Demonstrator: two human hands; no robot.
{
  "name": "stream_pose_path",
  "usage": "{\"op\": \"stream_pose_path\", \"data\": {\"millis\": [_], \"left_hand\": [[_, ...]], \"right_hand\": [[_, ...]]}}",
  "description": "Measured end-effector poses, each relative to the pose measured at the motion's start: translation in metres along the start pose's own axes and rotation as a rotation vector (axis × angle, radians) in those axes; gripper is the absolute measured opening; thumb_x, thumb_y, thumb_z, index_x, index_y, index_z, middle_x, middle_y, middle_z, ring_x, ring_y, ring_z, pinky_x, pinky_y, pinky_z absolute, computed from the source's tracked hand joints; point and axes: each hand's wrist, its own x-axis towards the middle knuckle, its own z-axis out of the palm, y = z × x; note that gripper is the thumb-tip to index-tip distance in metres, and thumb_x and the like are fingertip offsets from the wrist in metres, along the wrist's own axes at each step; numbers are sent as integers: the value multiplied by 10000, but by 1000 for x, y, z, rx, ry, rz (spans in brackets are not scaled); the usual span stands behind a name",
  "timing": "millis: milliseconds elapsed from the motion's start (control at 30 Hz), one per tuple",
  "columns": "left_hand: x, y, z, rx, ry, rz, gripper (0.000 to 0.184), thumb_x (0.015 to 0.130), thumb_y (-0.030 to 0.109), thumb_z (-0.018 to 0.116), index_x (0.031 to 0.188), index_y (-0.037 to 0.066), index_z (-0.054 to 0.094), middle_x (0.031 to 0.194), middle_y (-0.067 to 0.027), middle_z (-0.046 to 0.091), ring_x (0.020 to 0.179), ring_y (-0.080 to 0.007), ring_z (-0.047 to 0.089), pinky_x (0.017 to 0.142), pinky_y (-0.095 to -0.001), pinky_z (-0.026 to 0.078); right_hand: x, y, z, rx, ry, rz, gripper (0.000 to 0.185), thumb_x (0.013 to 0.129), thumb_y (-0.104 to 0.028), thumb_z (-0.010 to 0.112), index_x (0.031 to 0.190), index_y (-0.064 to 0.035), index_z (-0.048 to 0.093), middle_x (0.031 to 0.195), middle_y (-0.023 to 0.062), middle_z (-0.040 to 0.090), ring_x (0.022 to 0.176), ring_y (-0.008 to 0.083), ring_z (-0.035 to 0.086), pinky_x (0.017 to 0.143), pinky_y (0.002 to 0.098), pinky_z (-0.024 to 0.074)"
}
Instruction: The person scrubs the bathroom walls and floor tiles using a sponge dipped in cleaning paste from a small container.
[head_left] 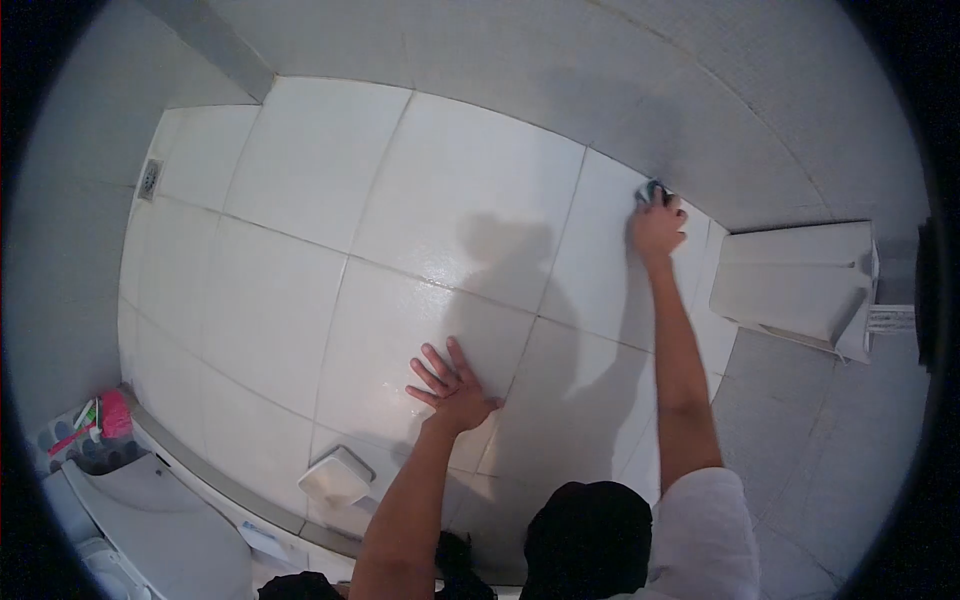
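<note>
My left hand (456, 395) lies on the wet white tiled floor (400, 270), palm down and fingers spread, holding nothing. Stretched out to the far right, my right hand (660, 228) grips a small dark-and-pale scrubber (650, 190) against the seam where the floor meets the grey wall (690, 130). The fingers cover most of it, so I cannot tell whether it is a brush or a sponge. A white rectangular dish (338, 478) sits on the floor to the left of my left forearm.
A white box-like fixture (795, 280) stands out at the right wall. A metal drain (150, 179) lies at the far left. Along the lower left runs a raised ledge (205, 460), with a toilet (150, 520) and a pink item (116, 414) beyond it.
</note>
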Motion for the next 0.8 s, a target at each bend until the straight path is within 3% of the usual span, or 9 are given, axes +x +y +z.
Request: {"op": "stream_pose_path", "data": {"millis": [67, 100, 167, 200, 267, 433, 533, 633, 800], "left_hand": [[3, 0, -1, -1, 19, 5, 1346, 693, 546, 716, 1307, -2, -349, 1247, -404, -419, 1112, -616, -391, 833, -789, -82], [4, -2, -1, 3, 13, 6, 1351, 690, 547, 717, 1304, 2, -356, 1247, -398, -424, 1111, -612, -395, 831, -790, -84], [6, -5, 2, 24, 9, -2, 1356, 688, 548, 719, 1301, 7, -362, 1247, -393, -429, 1111, -607, -399, 828, -790, -87], [8, -4, 4, 16, 12, -18, 1358, 687, 546, 721, 1297, 13, -370, 1248, -387, -433, 1111, -599, -407, 831, -787, -93], [9, -1, 3, 19, 20, -32, 1361, 687, 543, 722, 1294, 19, -377, 1248, -381, -438, 1111, -591, -415, 834, -783, -99], [4, -3, 2, -10, 32, -11, 1372, 679, 530, 736, 1289, 28, -386, 1249, -363, -452, 1113, -571, -430, 851, -770, -110], [2, 0, -1, -14, 23, -28, 1372, 680, 521, 739, 1289, 26, -386, 1255, -353, -456, 1123, -570, -423, 863, -763, -111], [3, 1, 1, -7, 44, -47, 1371, 679, 520, 741, 1292, 33, -386, 1266, -349, -450, 1138, -568, -412, 874, -756, -112], [4, -1, 3, -2, 53, -39, 1391, 662, 529, 752, 1292, 48, -391, 1272, -348, -443, 1148, -573, -400, 886, -752, -103]], "right_hand": [[-14, -68, 11, 100, -41, -71, 426, 831, -270, 557, 1217, -96, 510, 1162, 129, 510, 1079, 302, 476, 834, 489, 414], [-27, -111, 69, 83, 308, -282, 463, 795, -297, 600, 1186, -63, 516, 1153, 124, 529, 1084, 298, 477, 874, 464, 388], [-102, -216, 31, 339, 267, -419, 496, 772, -348, 628, 1171, -73, 522, 1178, 133, 535, 1078, 289, 479, 875, 471, 375], [-125, -255, 7, 377, -15, -530, 512, 781, -363, 616, 1195, -77, 521, 1199, 123, 523, 1084, 281, 482, 848, 479, 386], [-169, -274, 6, 340, 129, -922, 406, 839, -365, 549, 1156, -110, 552, 1210, 83, 530, 1074, 272, 505, 826, 472, 407], [-60, -72, 25, 336, 122, -678, 394, 884, -324, 492, 1228, -136, 529, 1220, 74, 537, 1109, 264, 496, 816, 524, 388], [3, 60, 15, -39, 214, -74, 328, 903, -346, 461, 1191, -212, 542, 1174, 96, 547, 1089, 312, 487, 756, 504, 426], [20, 35, 16, 86, -37, 297, 336, 896, -347, 481, 1180, -176, 533, 1187, 96, 529, 1089, 324, 472, 754, 520, 428], [-27, -150, 25, 48, 192, -160, 459, 839, -340, 556, 1225, -95, 510, 1265, 82, 470, 1173, 320, 396, 805, 521, 377]]}}
